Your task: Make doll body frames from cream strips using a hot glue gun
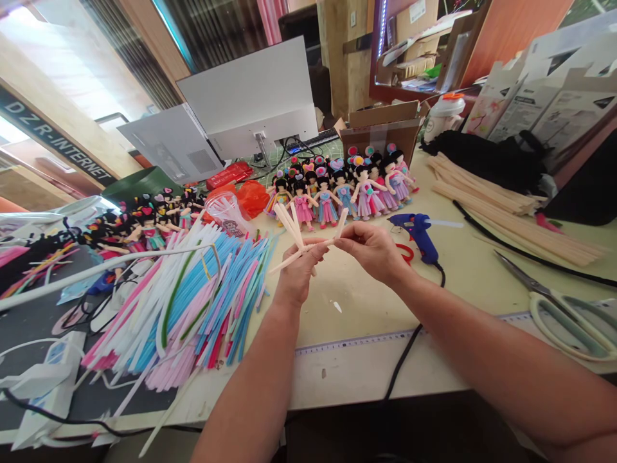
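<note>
Several cream pipe cleaners (pixel 290 225), twisted together along a middle stretch, are held up over the table between my two hands. My left hand (pixel 299 273) is closed on the twisted part, with loose ends fanning upward and one end sticking out to the left. Thumb and fingers of my right hand (pixel 369 249) pinch the other side, where shorter ends point up. Just beyond stand rows of small dolls (pixel 324 199) with black hair and coloured skirts. A blue glue gun (pixel 420 235) lies right of my right hand, beside red-handled scissors (pixel 405 253).
Coloured pipe cleaners (pixel 193 289) are heaped on the left. Cream pipe cleaner bundles (pixel 511 212) and large scissors (pixel 554 302) lie on the right. A ruler strip (pixel 357 341) runs along the front edge. A monitor (pixel 255 96) and a cardboard box (pixel 380 128) stand behind.
</note>
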The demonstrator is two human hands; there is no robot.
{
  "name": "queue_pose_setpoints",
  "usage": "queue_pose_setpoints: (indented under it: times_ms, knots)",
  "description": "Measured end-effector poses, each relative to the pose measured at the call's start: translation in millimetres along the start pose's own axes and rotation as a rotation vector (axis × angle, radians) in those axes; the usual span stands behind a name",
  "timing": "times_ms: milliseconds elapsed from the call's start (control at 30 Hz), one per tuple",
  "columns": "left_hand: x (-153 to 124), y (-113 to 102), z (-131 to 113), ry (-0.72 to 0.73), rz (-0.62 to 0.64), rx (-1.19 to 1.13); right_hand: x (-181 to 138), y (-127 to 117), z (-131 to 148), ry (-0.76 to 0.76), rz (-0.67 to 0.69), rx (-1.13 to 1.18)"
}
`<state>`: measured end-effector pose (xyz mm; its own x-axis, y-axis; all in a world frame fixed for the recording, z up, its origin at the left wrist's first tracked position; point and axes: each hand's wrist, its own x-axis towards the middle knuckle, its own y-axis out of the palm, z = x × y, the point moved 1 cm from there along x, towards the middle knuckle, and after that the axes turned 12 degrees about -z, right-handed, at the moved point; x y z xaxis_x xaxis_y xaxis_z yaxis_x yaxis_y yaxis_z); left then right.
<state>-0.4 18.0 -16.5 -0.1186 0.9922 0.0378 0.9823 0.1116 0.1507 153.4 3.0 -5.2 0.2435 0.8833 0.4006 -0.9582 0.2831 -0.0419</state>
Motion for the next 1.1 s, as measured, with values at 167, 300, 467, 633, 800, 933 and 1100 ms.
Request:
queue_pose_setpoints:
  times_ms: [167, 300, 467, 633, 800, 933, 1100]
  knots:
    - [-1.6, -0.1, -0.9, 0.050, 0.004, 0.040, 2.0, -0.2, -0.2, 0.101, 0.039, 0.055]
    - [-3.2, -0.1, -2.9, 0.083, 0.000, 0.092, 2.6, 0.3, -1.7, 0.146, 0.031, 0.062]
    - [-4.1, -0.1, -3.5, 0.101, -0.004, 0.130, 2.2, 1.2, -2.1, 0.168, 0.025, 0.072]
    - [-4.1, 0.7, -2.5, 0.073, 0.020, 0.111, 1.7, 0.8, -0.8, 0.177, 0.010, 0.084]
    - [-3.6, 0.2, -3.3, 0.071, -0.005, 0.124, 1.4, 0.7, -0.3, 0.180, 0.022, 0.086]
    - [-2.1, -0.8, -4.3, 0.089, -0.027, 0.123, 2.2, -0.4, -0.3, 0.167, 0.040, 0.049]
    - [-0.5, -1.8, -5.1, 0.135, -0.005, 0.128, 3.4, -2.0, -3.2, 0.176, 0.063, 0.023]
